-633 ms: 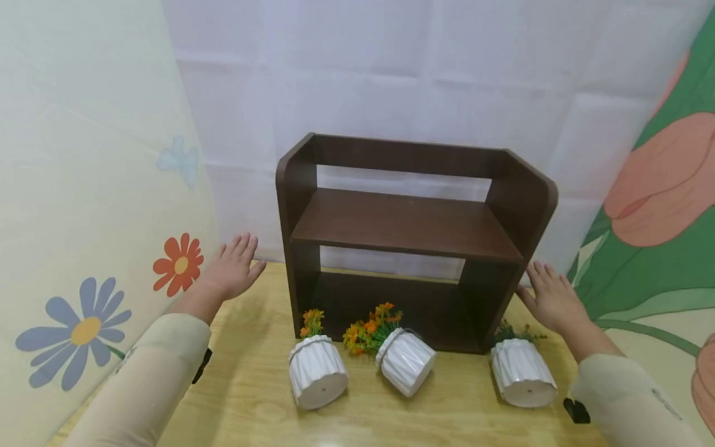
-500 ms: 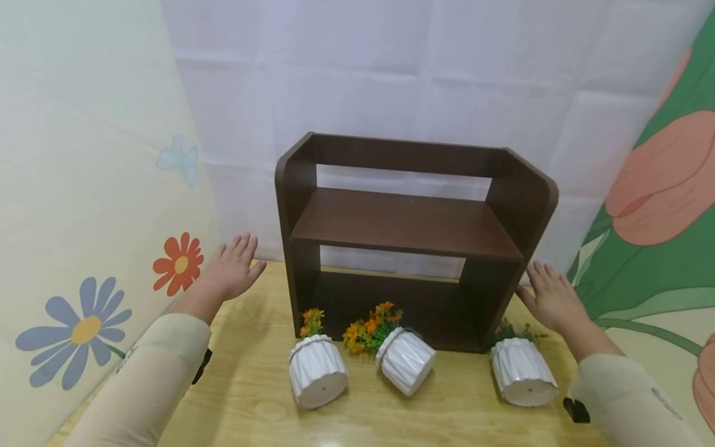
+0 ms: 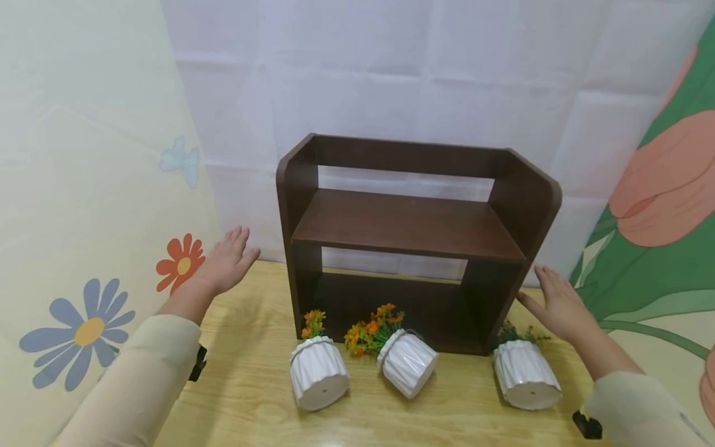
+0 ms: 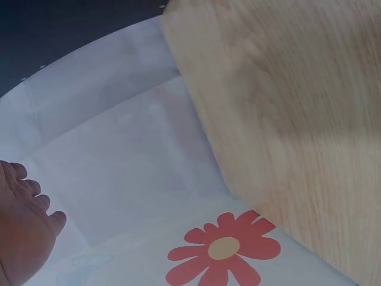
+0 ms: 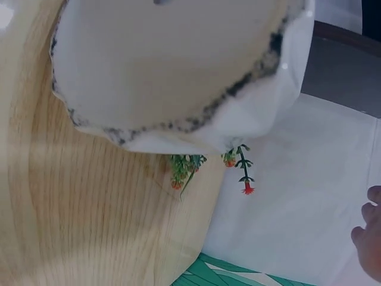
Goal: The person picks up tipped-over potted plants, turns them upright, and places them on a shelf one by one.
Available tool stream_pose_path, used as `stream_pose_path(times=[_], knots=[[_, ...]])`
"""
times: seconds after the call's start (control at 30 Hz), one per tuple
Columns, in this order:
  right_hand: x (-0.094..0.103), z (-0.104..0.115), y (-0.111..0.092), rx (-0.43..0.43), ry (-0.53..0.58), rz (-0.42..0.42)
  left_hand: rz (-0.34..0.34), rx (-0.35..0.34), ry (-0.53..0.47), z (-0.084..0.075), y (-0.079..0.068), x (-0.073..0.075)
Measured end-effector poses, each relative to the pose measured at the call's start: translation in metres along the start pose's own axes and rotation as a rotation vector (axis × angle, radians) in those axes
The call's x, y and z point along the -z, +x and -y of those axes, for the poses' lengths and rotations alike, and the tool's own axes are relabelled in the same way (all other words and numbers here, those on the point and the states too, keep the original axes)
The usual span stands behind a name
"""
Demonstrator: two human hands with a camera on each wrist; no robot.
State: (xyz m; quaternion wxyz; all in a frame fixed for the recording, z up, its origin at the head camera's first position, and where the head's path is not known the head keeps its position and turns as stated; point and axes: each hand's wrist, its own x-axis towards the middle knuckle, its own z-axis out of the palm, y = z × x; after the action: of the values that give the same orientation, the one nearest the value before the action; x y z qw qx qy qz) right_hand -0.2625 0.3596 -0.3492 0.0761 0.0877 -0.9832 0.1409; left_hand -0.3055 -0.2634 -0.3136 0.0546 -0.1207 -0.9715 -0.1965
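In the head view my left hand [image 3: 226, 264] is held out with straight fingers, left of a dark brown two-tier shelf [image 3: 413, 226]. My right hand [image 3: 564, 310] reaches out on the other side, its thumb near the shelf's right panel. Both hands hold nothing. Three white ribbed flowerpots lie tipped over before the shelf, bases toward me: a left pot [image 3: 319, 375], a middle pot [image 3: 410, 365] slanting sideways, and a right pot [image 3: 527, 375] nearest my right hand. Orange flowers [image 3: 373, 329] spill from the middle one. The right pot's base [image 5: 172, 65] fills much of the right wrist view.
Under everything is a light wood-grain table [image 3: 251, 397]. A white cloth backdrop [image 3: 357, 74] hangs behind the shelf. Flower-printed panels stand at both sides, with a red printed flower [image 3: 183, 264] close to my left forearm and green leaves [image 3: 670, 261] beyond my right.
My left hand has shifted slightly up and left. My right hand has drawn a little to the right and turned, its fingers now closer together. The pots and shelf stay put.
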Motion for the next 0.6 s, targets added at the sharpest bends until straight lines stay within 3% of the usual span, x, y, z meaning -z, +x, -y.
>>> stream_pose_path(times=[0.3,0.6], knots=[[-0.003,0.006,-0.014,-0.017,0.074,0.008,-0.053,-0.030,-0.192,-0.014,0.001,0.020],[-0.008,0.008,-0.026,-0.024,0.129,0.011,-0.094,-0.058,-0.309,-0.034,0.003,0.036]])
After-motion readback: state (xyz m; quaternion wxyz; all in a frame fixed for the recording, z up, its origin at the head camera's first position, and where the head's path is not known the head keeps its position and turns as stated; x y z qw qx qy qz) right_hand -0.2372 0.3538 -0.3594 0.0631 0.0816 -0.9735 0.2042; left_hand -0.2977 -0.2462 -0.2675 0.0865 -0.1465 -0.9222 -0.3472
